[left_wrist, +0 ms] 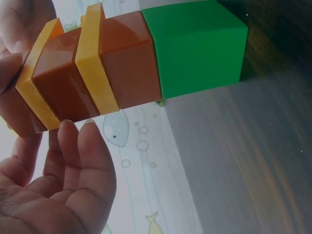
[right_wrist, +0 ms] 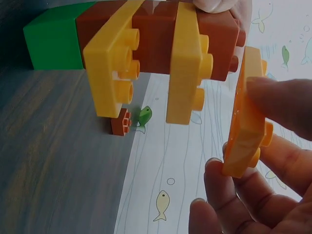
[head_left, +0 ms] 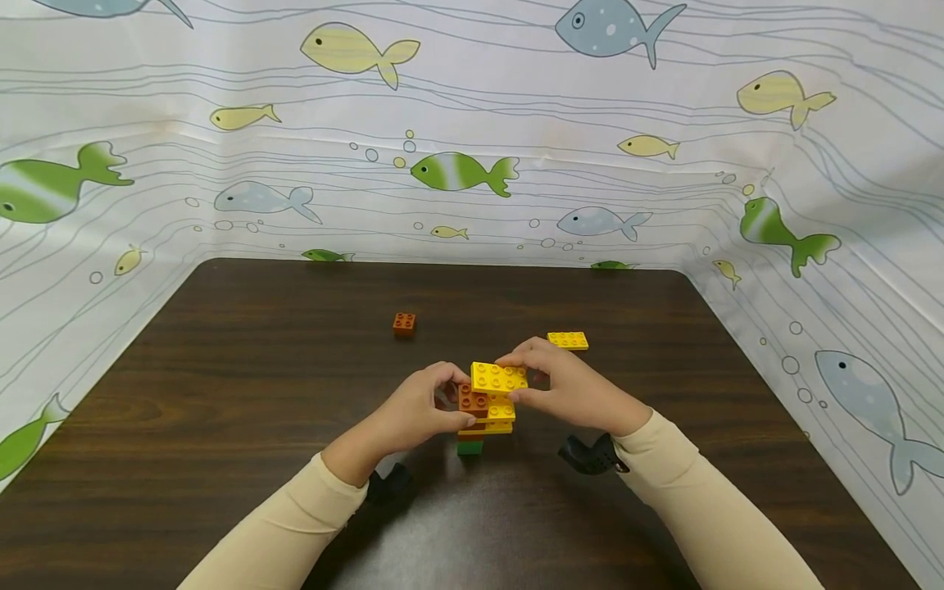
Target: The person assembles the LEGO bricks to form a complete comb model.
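A tower of toy building bricks stands upright on the dark table: a green brick (left_wrist: 200, 51) at the bottom, then brown bricks alternating with thin yellow bricks (right_wrist: 184, 73) that jut out to one side. Its top is a studded brown brick (head_left: 473, 401). Around that top brick, my left hand (head_left: 420, 410) holds the tower between thumb and fingers. My right hand (head_left: 575, 385) pinches another thin yellow brick (right_wrist: 246, 117) by its end. The right wrist view shows this piece tilted, a small gap from the top brown brick's studs.
A loose brown brick (head_left: 404, 324) lies farther back on the wooden table (head_left: 243, 369). A thin yellow brick (head_left: 568, 340) lies beyond the right hand. Fish-patterned white sheeting (head_left: 472, 106) borders the table behind and at both sides.
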The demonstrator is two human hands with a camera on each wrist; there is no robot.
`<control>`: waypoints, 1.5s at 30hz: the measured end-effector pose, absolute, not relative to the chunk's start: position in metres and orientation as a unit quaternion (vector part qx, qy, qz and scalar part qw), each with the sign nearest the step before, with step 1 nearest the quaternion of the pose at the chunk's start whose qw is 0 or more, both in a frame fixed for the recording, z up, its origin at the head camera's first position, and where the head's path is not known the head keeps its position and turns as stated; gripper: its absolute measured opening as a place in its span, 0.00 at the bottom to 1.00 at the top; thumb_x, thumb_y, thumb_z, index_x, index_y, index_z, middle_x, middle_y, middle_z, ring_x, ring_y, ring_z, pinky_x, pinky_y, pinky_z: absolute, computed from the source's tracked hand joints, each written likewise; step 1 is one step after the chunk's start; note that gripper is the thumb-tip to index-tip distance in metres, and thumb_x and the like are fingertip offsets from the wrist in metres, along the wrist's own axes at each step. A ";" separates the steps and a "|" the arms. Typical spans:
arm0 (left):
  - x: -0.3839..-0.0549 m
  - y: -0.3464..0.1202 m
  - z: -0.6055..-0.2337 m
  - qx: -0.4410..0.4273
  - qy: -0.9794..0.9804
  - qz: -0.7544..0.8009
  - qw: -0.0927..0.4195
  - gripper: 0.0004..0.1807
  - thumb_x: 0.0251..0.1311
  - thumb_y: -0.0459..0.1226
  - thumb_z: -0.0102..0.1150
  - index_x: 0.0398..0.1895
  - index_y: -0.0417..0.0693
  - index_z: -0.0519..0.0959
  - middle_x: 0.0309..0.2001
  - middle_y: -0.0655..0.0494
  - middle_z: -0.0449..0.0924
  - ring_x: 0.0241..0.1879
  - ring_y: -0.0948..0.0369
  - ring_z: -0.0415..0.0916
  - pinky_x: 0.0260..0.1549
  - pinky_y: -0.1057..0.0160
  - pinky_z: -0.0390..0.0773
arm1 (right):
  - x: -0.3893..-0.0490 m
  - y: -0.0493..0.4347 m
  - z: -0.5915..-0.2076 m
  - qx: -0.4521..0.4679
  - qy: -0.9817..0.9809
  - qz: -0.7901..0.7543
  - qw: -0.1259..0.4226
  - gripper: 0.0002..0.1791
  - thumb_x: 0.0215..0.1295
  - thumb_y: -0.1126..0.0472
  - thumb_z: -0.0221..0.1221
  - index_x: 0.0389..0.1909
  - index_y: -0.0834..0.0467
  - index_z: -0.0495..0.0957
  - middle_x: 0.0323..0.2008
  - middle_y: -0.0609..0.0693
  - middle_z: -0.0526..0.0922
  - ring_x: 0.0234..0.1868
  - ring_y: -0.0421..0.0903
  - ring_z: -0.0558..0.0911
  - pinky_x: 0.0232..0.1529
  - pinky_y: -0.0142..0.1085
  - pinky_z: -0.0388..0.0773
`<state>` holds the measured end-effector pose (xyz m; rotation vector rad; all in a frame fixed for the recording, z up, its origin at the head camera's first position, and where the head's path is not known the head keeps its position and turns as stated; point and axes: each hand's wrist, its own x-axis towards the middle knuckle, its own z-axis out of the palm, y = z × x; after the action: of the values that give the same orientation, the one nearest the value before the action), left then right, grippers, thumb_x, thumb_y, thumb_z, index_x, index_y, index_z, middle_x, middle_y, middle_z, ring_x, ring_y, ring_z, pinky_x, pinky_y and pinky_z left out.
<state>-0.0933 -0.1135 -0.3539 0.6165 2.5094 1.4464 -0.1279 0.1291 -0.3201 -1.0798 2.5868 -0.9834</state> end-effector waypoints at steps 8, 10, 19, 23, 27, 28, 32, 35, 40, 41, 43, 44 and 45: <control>-0.093 -0.114 -0.354 0.208 0.845 0.485 0.089 0.15 0.55 0.33 0.67 0.43 0.40 0.74 0.39 0.53 0.71 0.39 0.56 0.69 0.38 0.62 0.76 | -0.124 0.126 -0.319 -0.382 0.858 -0.330 0.093 0.22 0.63 0.61 0.63 0.59 0.58 0.75 0.50 0.49 0.74 0.45 0.47 0.72 0.44 0.40 0.76; -0.093 -0.114 -0.354 0.209 0.845 0.485 0.089 0.14 0.55 0.33 0.67 0.42 0.40 0.74 0.39 0.53 0.71 0.39 0.56 0.70 0.38 0.62 0.76 | -0.124 0.125 -0.318 -0.387 0.856 -0.328 0.094 0.22 0.63 0.60 0.63 0.58 0.58 0.75 0.49 0.49 0.74 0.45 0.47 0.73 0.44 0.40 0.76; -0.093 -0.114 -0.353 0.206 0.843 0.489 0.095 0.15 0.55 0.32 0.67 0.43 0.40 0.73 0.40 0.52 0.71 0.39 0.55 0.71 0.38 0.62 0.77 | -0.121 0.121 -0.316 -0.395 0.855 -0.321 0.097 0.22 0.63 0.61 0.63 0.58 0.59 0.76 0.48 0.48 0.73 0.44 0.44 0.72 0.45 0.41 0.77; -0.093 -0.114 -0.353 0.203 0.841 0.492 0.097 0.16 0.55 0.32 0.67 0.44 0.40 0.73 0.40 0.52 0.72 0.38 0.56 0.71 0.38 0.63 0.78 | -0.120 0.120 -0.314 -0.402 0.856 -0.312 0.095 0.21 0.63 0.61 0.64 0.57 0.59 0.76 0.47 0.48 0.73 0.43 0.45 0.72 0.42 0.40 0.77; -0.094 -0.114 -0.354 0.203 0.840 0.493 0.097 0.16 0.55 0.32 0.67 0.44 0.39 0.74 0.40 0.52 0.72 0.39 0.55 0.71 0.39 0.63 0.77 | -0.119 0.119 -0.312 -0.403 0.857 -0.306 0.094 0.21 0.62 0.61 0.64 0.57 0.59 0.77 0.47 0.48 0.73 0.41 0.44 0.71 0.38 0.36 0.75; -0.094 -0.114 -0.354 0.203 0.840 0.494 0.098 0.16 0.55 0.32 0.67 0.44 0.39 0.74 0.41 0.52 0.72 0.39 0.55 0.71 0.39 0.63 0.77 | -0.119 0.119 -0.312 -0.403 0.858 -0.306 0.095 0.21 0.62 0.61 0.64 0.57 0.59 0.77 0.46 0.48 0.73 0.40 0.43 0.71 0.38 0.35 0.74; -0.094 -0.114 -0.354 0.200 0.838 0.498 0.101 0.16 0.55 0.32 0.67 0.45 0.39 0.74 0.41 0.51 0.72 0.39 0.55 0.71 0.38 0.62 0.78 | -0.119 0.118 -0.311 -0.402 0.858 -0.303 0.098 0.21 0.62 0.62 0.64 0.56 0.59 0.77 0.46 0.48 0.73 0.38 0.43 0.70 0.35 0.32 0.72; -0.093 -0.114 -0.355 0.198 0.836 0.502 0.103 0.16 0.55 0.32 0.67 0.45 0.39 0.74 0.41 0.51 0.72 0.38 0.56 0.72 0.38 0.62 0.78 | -0.119 0.117 -0.311 -0.403 0.859 -0.300 0.098 0.20 0.62 0.63 0.64 0.56 0.60 0.78 0.45 0.48 0.73 0.36 0.42 0.70 0.34 0.31 0.71; -0.093 -0.114 -0.355 0.195 0.834 0.505 0.106 0.17 0.55 0.32 0.68 0.45 0.39 0.74 0.41 0.51 0.72 0.38 0.56 0.72 0.38 0.62 0.78 | -0.120 0.117 -0.311 -0.407 0.860 -0.293 0.092 0.20 0.61 0.64 0.63 0.55 0.60 0.78 0.45 0.48 0.73 0.34 0.41 0.69 0.32 0.31 0.71; -0.093 -0.114 -0.355 0.195 0.835 0.504 0.107 0.17 0.55 0.32 0.67 0.46 0.39 0.74 0.41 0.51 0.72 0.38 0.56 0.72 0.38 0.62 0.78 | -0.120 0.117 -0.311 -0.409 0.860 -0.292 0.091 0.20 0.61 0.64 0.64 0.55 0.60 0.78 0.45 0.48 0.73 0.34 0.41 0.69 0.32 0.31 0.71; -0.093 -0.113 -0.355 0.193 0.835 0.504 0.107 0.17 0.55 0.32 0.68 0.46 0.39 0.74 0.41 0.51 0.72 0.37 0.57 0.71 0.38 0.62 0.78 | -0.120 0.116 -0.311 -0.411 0.860 -0.290 0.088 0.20 0.60 0.64 0.64 0.55 0.60 0.78 0.44 0.48 0.73 0.34 0.41 0.69 0.32 0.30 0.72; -0.093 -0.113 -0.355 0.192 0.836 0.503 0.106 0.17 0.55 0.32 0.68 0.46 0.39 0.74 0.40 0.51 0.72 0.37 0.57 0.71 0.38 0.62 0.78 | -0.120 0.116 -0.311 -0.413 0.860 -0.289 0.086 0.20 0.60 0.64 0.64 0.55 0.60 0.78 0.44 0.48 0.73 0.34 0.41 0.69 0.32 0.30 0.72; -0.093 -0.113 -0.355 0.192 0.837 0.502 0.106 0.17 0.55 0.32 0.68 0.46 0.39 0.74 0.40 0.51 0.72 0.37 0.57 0.71 0.38 0.62 0.78 | -0.121 0.116 -0.311 -0.414 0.859 -0.288 0.086 0.20 0.60 0.65 0.64 0.55 0.60 0.79 0.44 0.48 0.73 0.34 0.41 0.69 0.32 0.30 0.72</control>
<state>-0.0927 -0.1135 -0.3546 0.5656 2.4654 1.4783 -0.1205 0.1160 -0.3107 -1.2329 2.5616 -0.8593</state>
